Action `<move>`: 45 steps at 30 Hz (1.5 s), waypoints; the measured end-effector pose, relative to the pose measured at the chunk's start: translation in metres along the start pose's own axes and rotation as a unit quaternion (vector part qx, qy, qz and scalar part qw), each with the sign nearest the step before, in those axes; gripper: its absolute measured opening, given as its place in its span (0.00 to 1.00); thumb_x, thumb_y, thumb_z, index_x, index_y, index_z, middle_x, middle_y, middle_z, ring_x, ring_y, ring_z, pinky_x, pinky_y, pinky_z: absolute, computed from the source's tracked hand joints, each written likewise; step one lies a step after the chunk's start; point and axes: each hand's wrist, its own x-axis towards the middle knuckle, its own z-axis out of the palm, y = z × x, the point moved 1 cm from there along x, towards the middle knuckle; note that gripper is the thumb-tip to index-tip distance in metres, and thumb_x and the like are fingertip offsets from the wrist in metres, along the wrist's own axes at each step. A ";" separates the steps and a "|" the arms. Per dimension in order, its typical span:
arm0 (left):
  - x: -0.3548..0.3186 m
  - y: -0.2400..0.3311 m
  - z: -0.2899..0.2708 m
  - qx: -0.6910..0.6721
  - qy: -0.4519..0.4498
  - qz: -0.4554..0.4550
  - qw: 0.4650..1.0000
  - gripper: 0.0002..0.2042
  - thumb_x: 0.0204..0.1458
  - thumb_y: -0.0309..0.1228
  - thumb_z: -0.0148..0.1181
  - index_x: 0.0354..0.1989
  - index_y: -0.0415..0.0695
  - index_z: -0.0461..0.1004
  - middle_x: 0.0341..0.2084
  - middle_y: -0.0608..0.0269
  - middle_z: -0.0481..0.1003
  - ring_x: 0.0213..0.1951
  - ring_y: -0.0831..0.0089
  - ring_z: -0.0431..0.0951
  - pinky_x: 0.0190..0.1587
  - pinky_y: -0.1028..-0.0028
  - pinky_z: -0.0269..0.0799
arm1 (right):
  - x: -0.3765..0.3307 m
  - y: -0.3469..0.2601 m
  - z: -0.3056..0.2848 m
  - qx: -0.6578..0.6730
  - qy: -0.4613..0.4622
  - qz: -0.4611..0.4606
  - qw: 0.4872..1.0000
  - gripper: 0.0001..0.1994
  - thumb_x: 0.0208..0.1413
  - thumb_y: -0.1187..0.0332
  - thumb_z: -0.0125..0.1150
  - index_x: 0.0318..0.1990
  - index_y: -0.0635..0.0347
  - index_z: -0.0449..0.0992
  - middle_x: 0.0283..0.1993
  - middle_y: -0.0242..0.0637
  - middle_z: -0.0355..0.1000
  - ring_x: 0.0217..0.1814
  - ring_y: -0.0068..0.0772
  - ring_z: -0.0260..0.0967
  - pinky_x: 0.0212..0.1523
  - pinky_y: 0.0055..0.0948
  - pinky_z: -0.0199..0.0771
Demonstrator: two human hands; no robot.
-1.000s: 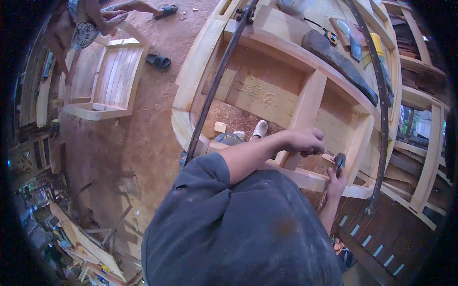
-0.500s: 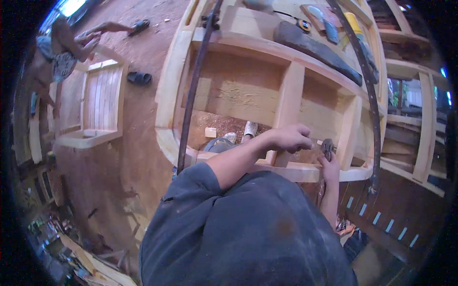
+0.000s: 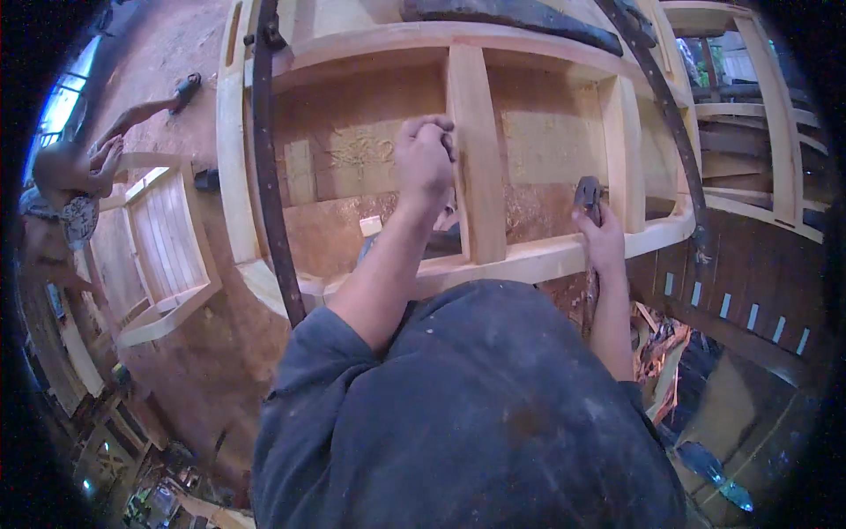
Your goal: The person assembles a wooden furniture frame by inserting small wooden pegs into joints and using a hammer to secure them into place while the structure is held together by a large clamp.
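In front of me lies a pale wooden frame [image 3: 546,261] with rounded corners and upright dividers. My left hand [image 3: 425,160] is closed beside the wide middle divider [image 3: 476,154], left of it; what its curled fingers hold, if anything, is hidden. At the front rail, my right hand [image 3: 604,234] is wrapped round a claw hammer [image 3: 589,191]. The hammer's dark head points up, and its handle runs down along my forearm. Two long dark bar clamps cross the frame, a left one [image 3: 266,159] and a right one [image 3: 663,101].
At left, a person [image 3: 75,189] sits near another slatted wooden frame [image 3: 167,242]. A dark timber piece [image 3: 520,16] rests at the far side. A small wood block [image 3: 370,226] shows through the frame's opening. Wooden racking [image 3: 775,115] stands at right.
My left hand has moved left and away from the hammer to the middle divider. My right hand still grips the hammer. The whole view has shifted, so the frame sits farther left and higher.
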 end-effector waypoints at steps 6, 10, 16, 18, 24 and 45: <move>0.006 -0.003 -0.002 -0.158 0.104 0.000 0.982 0.03 0.56 0.22 0.53 0.34 0.38 0.73 0.29 0.56 0.76 0.28 0.70 0.77 0.31 0.71 0.75 | 0.001 0.005 0.004 0.078 -0.002 0.005 0.997 0.16 0.53 0.64 0.65 0.46 0.64 0.75 0.38 0.34 0.75 0.40 0.27 0.69 0.46 0.29 0.68; 0.008 0.005 -0.001 -0.188 0.067 -0.039 0.979 0.03 0.57 0.23 0.55 0.35 0.36 0.74 0.32 0.56 0.77 0.32 0.68 0.79 0.35 0.70 0.78 | 0.004 0.010 0.005 0.049 0.036 -0.016 0.998 0.15 0.53 0.65 0.65 0.44 0.65 0.75 0.37 0.33 0.74 0.39 0.26 0.68 0.45 0.28 0.68; 0.006 0.010 -0.001 -0.240 0.043 -0.082 0.966 0.05 0.57 0.26 0.59 0.34 0.36 0.73 0.34 0.55 0.77 0.32 0.70 0.78 0.33 0.73 0.76 | 0.002 0.011 0.005 0.079 0.042 0.018 0.996 0.14 0.53 0.67 0.65 0.44 0.65 0.74 0.37 0.31 0.72 0.40 0.23 0.66 0.45 0.25 0.67; 0.006 0.009 -0.002 -0.258 -0.001 -0.085 0.962 0.05 0.56 0.26 0.60 0.32 0.37 0.74 0.33 0.57 0.78 0.31 0.72 0.77 0.31 0.75 0.74 | 0.001 0.011 0.006 0.100 0.035 -0.005 0.994 0.14 0.53 0.67 0.65 0.44 0.65 0.74 0.37 0.30 0.72 0.40 0.23 0.66 0.45 0.25 0.67; 0.008 0.003 -0.003 -0.244 0.020 -0.121 0.962 0.05 0.56 0.27 0.61 0.35 0.39 0.73 0.39 0.57 0.79 0.32 0.76 0.77 0.25 0.79 0.69 | 0.001 0.011 0.008 0.108 0.037 -0.028 0.993 0.15 0.53 0.67 0.65 0.46 0.66 0.74 0.37 0.31 0.72 0.40 0.24 0.66 0.46 0.26 0.67; -0.105 0.042 -0.022 0.229 0.026 -0.025 0.973 0.11 0.52 0.27 0.64 0.40 0.33 0.80 0.31 0.59 0.81 0.31 0.80 0.77 0.37 0.81 0.72 | -0.001 0.011 0.007 0.120 0.036 -0.058 0.990 0.13 0.55 0.70 0.62 0.45 0.67 0.74 0.38 0.31 0.73 0.40 0.22 0.67 0.45 0.25 0.67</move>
